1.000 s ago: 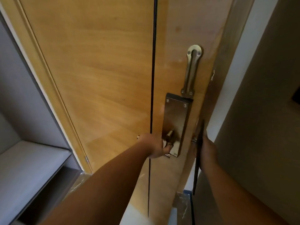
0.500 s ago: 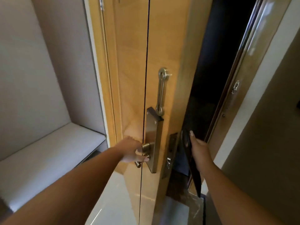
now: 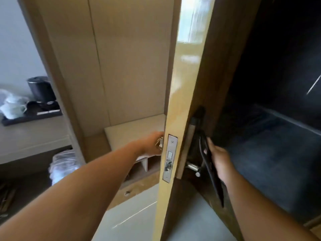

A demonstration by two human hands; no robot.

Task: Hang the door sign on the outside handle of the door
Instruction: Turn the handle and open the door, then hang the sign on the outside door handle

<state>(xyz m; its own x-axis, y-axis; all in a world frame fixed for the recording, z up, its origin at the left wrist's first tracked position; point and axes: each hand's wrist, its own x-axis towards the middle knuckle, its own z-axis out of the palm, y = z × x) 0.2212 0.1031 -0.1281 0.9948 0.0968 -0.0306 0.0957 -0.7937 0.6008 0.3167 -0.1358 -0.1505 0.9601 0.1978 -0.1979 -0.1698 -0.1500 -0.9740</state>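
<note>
The flat black door sign [image 3: 211,168], long axis near vertical, is held closed in the right hand [image 3: 219,158] grip just right of the silver outside lever handle [image 3: 192,166]; the left hand [image 3: 152,145] is closed on the inside handle.

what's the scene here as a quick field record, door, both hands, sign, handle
door: open, edge facing camera
left hand: on the inside handle
right hand: holding the door sign, a thin dark card, on the outer side
outside handle: metal lever, just left of the sign
sign hung: cannot tell
</note>
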